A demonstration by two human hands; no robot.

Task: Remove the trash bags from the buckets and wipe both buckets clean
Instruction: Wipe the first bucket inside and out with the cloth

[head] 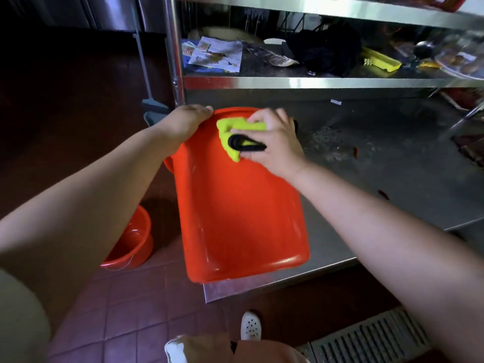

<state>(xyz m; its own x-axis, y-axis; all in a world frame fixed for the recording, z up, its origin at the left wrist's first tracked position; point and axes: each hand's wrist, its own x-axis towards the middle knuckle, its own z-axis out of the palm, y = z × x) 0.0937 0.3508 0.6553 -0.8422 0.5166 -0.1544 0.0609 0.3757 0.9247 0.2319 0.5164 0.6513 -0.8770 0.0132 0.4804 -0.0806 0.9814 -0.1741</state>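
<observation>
Head view: an orange plastic bucket (pixel 241 205) lies tilted on its side at the front-left corner of the steel tabletop (pixel 392 179), its smooth, glossy base overhanging the front edge. The left hand (pixel 187 121) grips the far rim. The right hand (pixel 272 142) presses a yellow-green cloth (pixel 230 134) beside the black handle mount (pixel 246 144). A 2nd orange bucket (pixel 131 242) stands on the red tiled floor (pixel 125 310) left of the tabletop.

hands (pixel 230 132) wiping orange bucket (pixel 241 210), yellow cloth (pixel 233 132)
</observation>
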